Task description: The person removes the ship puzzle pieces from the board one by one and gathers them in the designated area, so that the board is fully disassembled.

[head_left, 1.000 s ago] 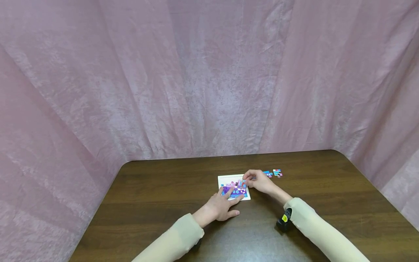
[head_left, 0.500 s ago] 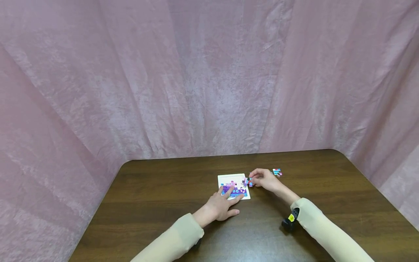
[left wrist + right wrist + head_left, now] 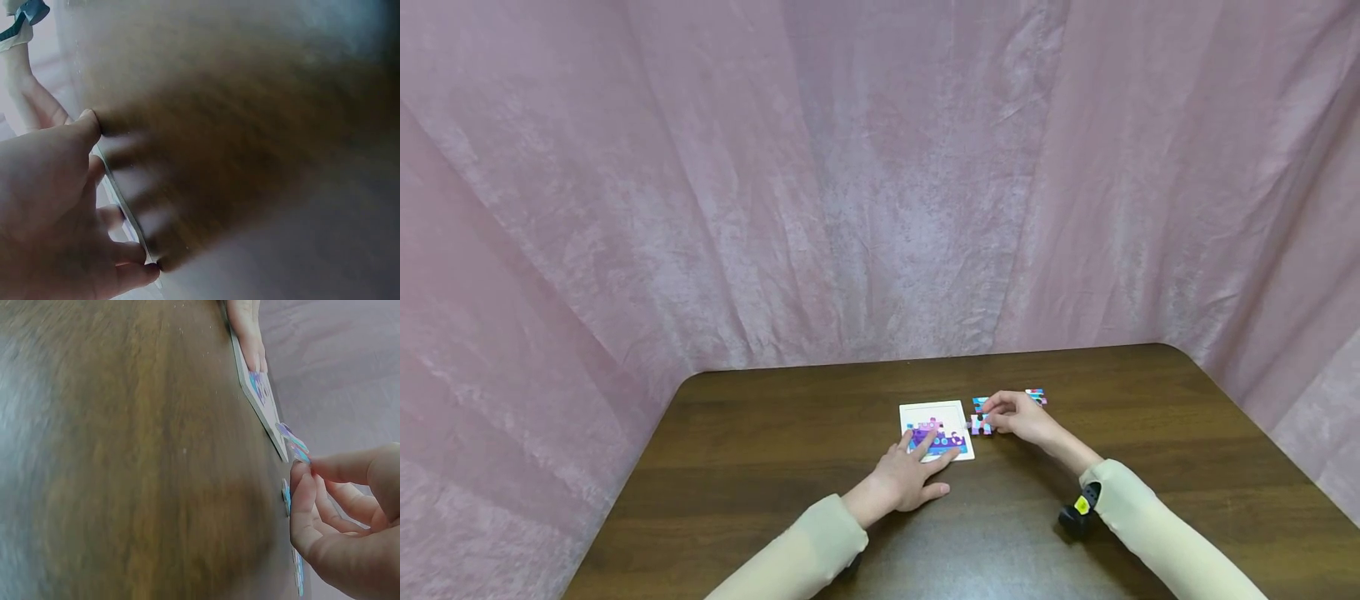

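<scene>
Puzzle pc (image 3: 977,426) pinched in R hand (image 3: 1021,418), L hand (image 3: 904,477) splayed on board (image 3: 932,411), brn wood tbl (image 3: 760,467), pink curtain (image 3: 880,183) behind.

The left hand (image 3: 904,477) lies palm down, fingers (image 3: 942,458) splayed forward, thumb (image 3: 934,492) out to the right. Ahead and to the right of it, the right hand (image 3: 1018,416) pinches with thumb and fingertips (image 3: 325,465). Behind the hands, the left forearm (image 3: 797,548) and right forearm (image 3: 1168,533) slant inward, both in long sleeves.
</scene>
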{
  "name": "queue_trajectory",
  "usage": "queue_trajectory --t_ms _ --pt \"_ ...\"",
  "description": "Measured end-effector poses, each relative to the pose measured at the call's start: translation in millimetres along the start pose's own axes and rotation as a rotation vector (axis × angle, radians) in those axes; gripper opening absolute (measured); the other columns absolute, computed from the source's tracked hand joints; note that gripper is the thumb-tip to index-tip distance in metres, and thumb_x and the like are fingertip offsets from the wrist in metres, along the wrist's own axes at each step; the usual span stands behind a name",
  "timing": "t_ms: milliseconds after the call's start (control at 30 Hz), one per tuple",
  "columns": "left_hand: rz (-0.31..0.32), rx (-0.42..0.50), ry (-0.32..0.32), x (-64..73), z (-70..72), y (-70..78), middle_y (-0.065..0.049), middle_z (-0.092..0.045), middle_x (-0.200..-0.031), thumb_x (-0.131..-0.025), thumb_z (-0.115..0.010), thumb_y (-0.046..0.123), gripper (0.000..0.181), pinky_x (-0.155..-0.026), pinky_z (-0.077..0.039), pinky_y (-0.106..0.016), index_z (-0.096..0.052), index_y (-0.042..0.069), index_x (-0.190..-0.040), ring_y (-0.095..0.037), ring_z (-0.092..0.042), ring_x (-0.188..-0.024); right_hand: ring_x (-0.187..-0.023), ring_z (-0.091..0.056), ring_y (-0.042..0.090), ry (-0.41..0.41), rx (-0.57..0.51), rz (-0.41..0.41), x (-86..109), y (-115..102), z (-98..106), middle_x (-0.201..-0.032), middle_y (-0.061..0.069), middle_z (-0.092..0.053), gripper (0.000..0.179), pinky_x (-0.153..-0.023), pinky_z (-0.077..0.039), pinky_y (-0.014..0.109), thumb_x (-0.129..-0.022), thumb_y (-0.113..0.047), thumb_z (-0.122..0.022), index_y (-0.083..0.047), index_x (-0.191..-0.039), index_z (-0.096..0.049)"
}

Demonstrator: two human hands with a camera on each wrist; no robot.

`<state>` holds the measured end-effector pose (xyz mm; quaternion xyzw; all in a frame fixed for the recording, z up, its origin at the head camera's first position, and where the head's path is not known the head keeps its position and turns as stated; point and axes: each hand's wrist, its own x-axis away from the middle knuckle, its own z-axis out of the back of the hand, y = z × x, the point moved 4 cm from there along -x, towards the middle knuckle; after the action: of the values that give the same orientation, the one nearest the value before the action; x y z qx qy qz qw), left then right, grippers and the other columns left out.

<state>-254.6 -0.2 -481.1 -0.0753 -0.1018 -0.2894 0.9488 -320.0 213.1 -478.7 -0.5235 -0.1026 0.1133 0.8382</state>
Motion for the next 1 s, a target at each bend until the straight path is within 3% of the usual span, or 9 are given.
queue_trajectory --t_ms 267,733,1000 --pt "0.05 0.032 -0.025 2.0 -0.9 -0.9 0.009 -0.012 -0.164 -0.096 -0.035 0.063 0.058 -0.104 -0.037 -0.065 -0.016 0.053 -0.149 -0.032 -0.022 -0.148 -0.079 -0.06 0.012 0.017 0.008 -0.015 2.5 3.2 5.7 -0.092 0.014 -0.066 0.021 -0.072 -0.055 0.029 -0.091 -0.003 -0.061 0.009 -0.108 -0.059" --pt "0.056 0.047 -0.027 4.1 -1.8 -0.7 0.009 -0.009 -0.164 -0.096 -0.035 0.061 0.058 -0.103 -0.038 -0.064 -0.015 0.052 -0.15 -0.032 -0.021 -0.149 -0.072 -0.06 0.012 0.044 0.121 -0.016 3.8 6.9 7.5 -0.086 0.013 -0.065 0.015 -0.061 -0.049 0.026 -0.088 0.0 -0.061 0.007 -0.101 -0.061" --pt "0.054 0.035 -0.036 3.8 1.6 0.8 0.008 -0.01 -0.164 -0.096 -0.034 0.062 0.058 -0.103 -0.039 -0.063 -0.015 0.051 -0.15 -0.032 -0.021 -0.149 -0.074 -0.059 0.01 0.072 0.244 0.059 4.5 3.2 8.1 -0.083 0.012 -0.067 0.025 -0.064 -0.048 0.02 -0.075 -0.004 -0.079 0.005 -0.093 -0.064"
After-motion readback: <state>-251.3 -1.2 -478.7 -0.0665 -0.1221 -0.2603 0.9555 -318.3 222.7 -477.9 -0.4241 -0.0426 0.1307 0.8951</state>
